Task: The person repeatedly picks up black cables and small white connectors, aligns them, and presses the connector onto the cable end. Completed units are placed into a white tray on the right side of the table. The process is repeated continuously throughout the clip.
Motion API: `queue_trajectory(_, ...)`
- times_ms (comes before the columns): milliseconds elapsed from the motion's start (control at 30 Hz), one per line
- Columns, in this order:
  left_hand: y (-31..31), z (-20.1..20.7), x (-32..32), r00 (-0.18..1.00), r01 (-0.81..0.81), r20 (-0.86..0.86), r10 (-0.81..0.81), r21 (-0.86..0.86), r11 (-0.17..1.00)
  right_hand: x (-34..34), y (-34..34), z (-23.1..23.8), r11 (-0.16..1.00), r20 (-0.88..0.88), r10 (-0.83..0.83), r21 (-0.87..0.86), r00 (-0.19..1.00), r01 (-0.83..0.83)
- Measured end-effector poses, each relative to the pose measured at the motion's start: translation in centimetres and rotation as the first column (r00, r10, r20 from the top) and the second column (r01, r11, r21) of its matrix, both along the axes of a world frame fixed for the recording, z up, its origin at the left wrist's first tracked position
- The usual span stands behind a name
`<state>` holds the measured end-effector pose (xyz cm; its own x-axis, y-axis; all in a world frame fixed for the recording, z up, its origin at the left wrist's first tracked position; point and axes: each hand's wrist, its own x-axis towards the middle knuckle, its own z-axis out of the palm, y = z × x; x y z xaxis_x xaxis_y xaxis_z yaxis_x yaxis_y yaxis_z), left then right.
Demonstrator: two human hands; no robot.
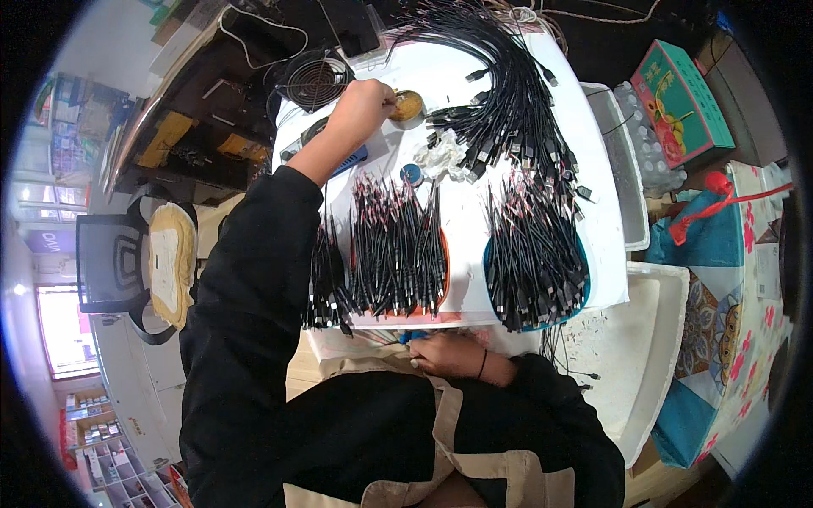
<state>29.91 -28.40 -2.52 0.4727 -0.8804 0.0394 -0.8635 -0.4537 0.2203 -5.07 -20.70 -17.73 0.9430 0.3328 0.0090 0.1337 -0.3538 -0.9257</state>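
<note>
My left hand reaches to the far left of the table, its fingers closed at the edge of a round tin with yellowish-brown filling. What they pinch is hidden. Close to my body, under the table's front edge, my right hand is curled beside a small blue object; its grip is partly hidden. Bundles of black cables with bare reddish ends stand in an orange container and a teal container. More black USB cables lie in a thick heap at the back.
A black fan stands at the far left corner. Near my left forearm is a blue-sided device. A small blue roll and crumpled white tissue lie mid-table. White foam boxes and a green carton are on the right.
</note>
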Motion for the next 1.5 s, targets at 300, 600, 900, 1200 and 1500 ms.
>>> queue_trajectory(300,-0.9,-0.1,1.0,0.999,0.030,0.031,-0.032,0.062,0.998,-0.1,0.6,-1.5,0.995,0.166,-0.092,-0.012,0.982,0.096)
queue_trajectory(600,-0.2,1.1,0.9,0.995,0.044,0.077,-0.058,0.175,0.984,-0.2,-0.1,-0.6,0.989,0.254,-0.102,-0.079,0.962,0.126)
queue_trajectory(900,-0.2,0.0,1.4,0.979,0.099,0.152,-0.136,0.229,0.968,-0.2,0.0,-0.8,0.973,0.346,-0.115,-0.150,0.931,0.176)
queue_trajectory(1200,-0.6,-0.2,1.2,0.960,0.084,0.230,-0.161,0.309,0.947,-0.3,0.2,-1.2,0.982,0.300,-0.165,-0.038,0.939,0.185)
queue_trajectory(1500,2.9,4.2,-0.7,0.990,0.106,0.094,-0.109,0.045,0.993,-0.4,-0.2,-0.6,0.978,0.343,-0.193,-0.010,0.919,0.209)
